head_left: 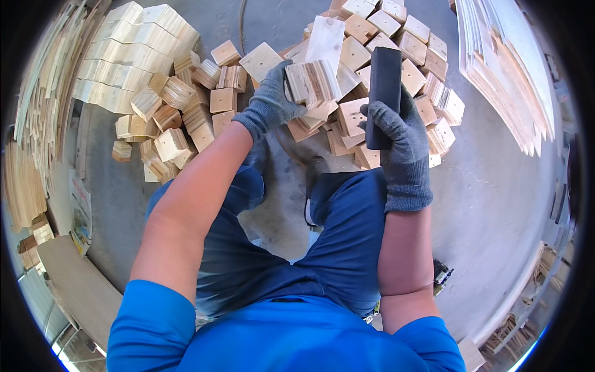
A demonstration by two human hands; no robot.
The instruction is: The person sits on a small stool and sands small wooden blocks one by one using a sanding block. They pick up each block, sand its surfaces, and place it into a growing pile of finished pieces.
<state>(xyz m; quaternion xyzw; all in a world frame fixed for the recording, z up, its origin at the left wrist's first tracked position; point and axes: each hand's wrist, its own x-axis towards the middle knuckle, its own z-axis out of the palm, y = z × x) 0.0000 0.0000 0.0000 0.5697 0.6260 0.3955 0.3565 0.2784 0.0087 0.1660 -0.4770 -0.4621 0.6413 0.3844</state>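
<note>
My left hand (276, 99), in a grey knit glove, is closed around a layered plywood block (312, 84), its striped edges turned up. In my right hand (400, 130), gloved the same way, is a dark rectangular block (385, 93), held upright with the thumb across its near face. The two hands are apart, and the dark block does not touch the plywood one. Below and beyond my hands lies a heap of wooden blocks (356, 56), several with small drilled holes. A pale flat board (325, 38) lies on the heap just past my left hand.
Another pile of loose blocks (176, 142) lies to the left, before neatly stacked pale blocks (133, 46). Tall stacks of thin sheets stand at the far left (46, 80) and right (505, 68). My legs (347, 217) are spread above the grey concrete floor (483, 204).
</note>
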